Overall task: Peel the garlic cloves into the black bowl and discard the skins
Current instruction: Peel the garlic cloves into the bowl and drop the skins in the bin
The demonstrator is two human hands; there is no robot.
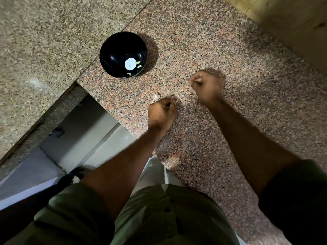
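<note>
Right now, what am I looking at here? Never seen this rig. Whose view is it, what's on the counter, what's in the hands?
There is no robot: a person works with bare hands, and the single picture comes from a wide-angle camera on their head, looking down along both forearms. The surface is a speckled granite counter. On it stands a black bowl, with a few pale green bits that look like peeled garlic at its bottom and a bright reflection of a light. The left hand is curled around a pale, papery piece of garlic that sticks out past the fingers. The right hand is curled too and seems to pinch something thin, probably skin, but blur hides it.
</note>
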